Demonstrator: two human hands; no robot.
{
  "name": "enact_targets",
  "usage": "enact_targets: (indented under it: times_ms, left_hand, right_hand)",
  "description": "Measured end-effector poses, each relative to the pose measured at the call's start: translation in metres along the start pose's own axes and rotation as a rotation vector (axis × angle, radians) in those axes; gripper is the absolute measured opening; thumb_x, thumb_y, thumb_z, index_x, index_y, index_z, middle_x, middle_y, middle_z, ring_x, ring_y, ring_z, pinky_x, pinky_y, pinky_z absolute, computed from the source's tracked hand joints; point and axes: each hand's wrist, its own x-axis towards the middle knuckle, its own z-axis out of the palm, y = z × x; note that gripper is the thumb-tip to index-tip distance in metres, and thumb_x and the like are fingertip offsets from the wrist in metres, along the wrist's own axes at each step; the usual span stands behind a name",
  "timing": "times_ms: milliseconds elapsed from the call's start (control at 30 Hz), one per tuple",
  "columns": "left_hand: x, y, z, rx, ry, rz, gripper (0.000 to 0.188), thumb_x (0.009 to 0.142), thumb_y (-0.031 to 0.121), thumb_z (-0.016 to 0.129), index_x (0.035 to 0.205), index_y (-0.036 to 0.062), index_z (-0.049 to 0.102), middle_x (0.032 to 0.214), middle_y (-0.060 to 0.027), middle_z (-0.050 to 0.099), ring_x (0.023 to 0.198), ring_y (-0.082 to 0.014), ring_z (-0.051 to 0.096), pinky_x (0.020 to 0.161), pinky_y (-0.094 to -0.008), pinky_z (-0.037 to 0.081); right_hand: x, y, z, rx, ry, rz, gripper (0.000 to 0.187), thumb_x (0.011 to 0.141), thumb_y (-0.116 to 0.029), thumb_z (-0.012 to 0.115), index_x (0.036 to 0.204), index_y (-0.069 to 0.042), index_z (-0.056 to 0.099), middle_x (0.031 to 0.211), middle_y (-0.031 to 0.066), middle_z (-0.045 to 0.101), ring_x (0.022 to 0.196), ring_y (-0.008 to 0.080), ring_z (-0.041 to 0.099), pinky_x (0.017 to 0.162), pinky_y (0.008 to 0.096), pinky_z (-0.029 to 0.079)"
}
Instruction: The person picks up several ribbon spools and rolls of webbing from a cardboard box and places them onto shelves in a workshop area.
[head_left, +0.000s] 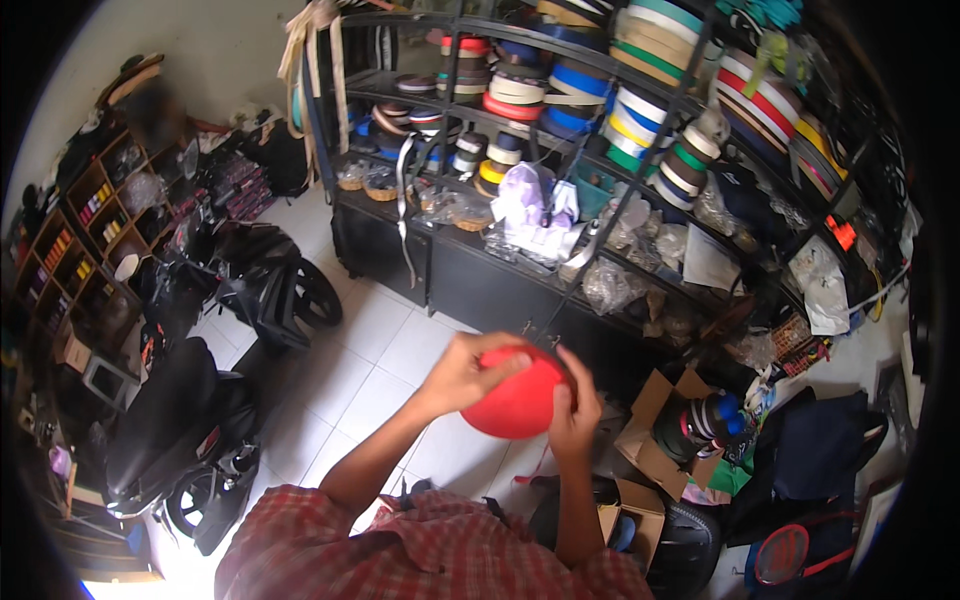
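In the head view, looking down, a person in a red checked shirt holds a round red disc out in front, above the white tiled floor. The left hand has its fingers closed on the disc's upper left edge, thumb across its face, while the right hand curls its fingers around the right edge. Beyond stands a black shelf rack of coloured rolls, with a black motorbike at left and an open cardboard box at right.
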Motion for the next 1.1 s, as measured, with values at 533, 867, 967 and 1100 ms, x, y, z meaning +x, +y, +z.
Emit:
enact_targets:
  times_ms: [533, 867, 967, 1100]
  left_hand:
    - [0.009, -0.014, -0.185, 0.002, 0.512, -0.085, 0.032, 0.096, 0.027, 0.052, 0.104, -0.0026, 0.061, 0.082, -0.0041, 0.062, 0.078, -0.0098, 0.055, 0.074, -0.0234, 0.044]
    - [0.134, -0.128, -0.188, -0.335, 1.192, 0.138, 0.031, 0.101, 0.026, 0.043, 0.103, -0.0013, 0.057, 0.096, -0.0044, 0.059, 0.091, -0.0088, 0.05, 0.083, -0.0237, 0.04]
    - [0.154, -0.141, -0.242, -0.315, 0.865, 0.005, 0.035, 0.099, 0.028, 0.04, 0.108, -0.0013, 0.057, 0.102, -0.0077, 0.061, 0.097, -0.0124, 0.055, 0.089, -0.0261, 0.041]
    - [0.19, -0.141, -0.291, -0.142, 0.713, -0.105, 0.035, 0.098, 0.028, 0.046, 0.109, -0.0022, 0.059, 0.1, -0.0057, 0.062, 0.094, -0.0099, 0.055, 0.084, -0.0241, 0.043]
  right_hand:
    - [0.109, 0.033, 0.187, 0.302, -0.298, -0.036, 0.036, 0.095, -0.009, 0.049, 0.13, 0.001, 0.051, 0.12, 0.0179, 0.062, 0.106, 0.0236, 0.062, 0.09, 0.0317, 0.046]
    - [0.195, 0.112, 0.282, 0.539, 0.145, 0.275, 0.048, 0.1, -0.021, 0.044, 0.142, 0.0, 0.033, 0.138, 0.0167, 0.043, 0.125, 0.0247, 0.044, 0.107, 0.0356, 0.03]
    - [0.238, 0.149, 0.276, 0.52, -0.113, 0.232, 0.044, 0.098, -0.015, 0.045, 0.14, -0.001, 0.038, 0.137, 0.0181, 0.048, 0.123, 0.0261, 0.049, 0.103, 0.0364, 0.037]
    - [0.284, 0.17, 0.289, 0.416, -0.246, 0.02, 0.042, 0.097, -0.014, 0.046, 0.137, 0.0, 0.043, 0.132, 0.0183, 0.054, 0.119, 0.0257, 0.054, 0.1, 0.035, 0.041]
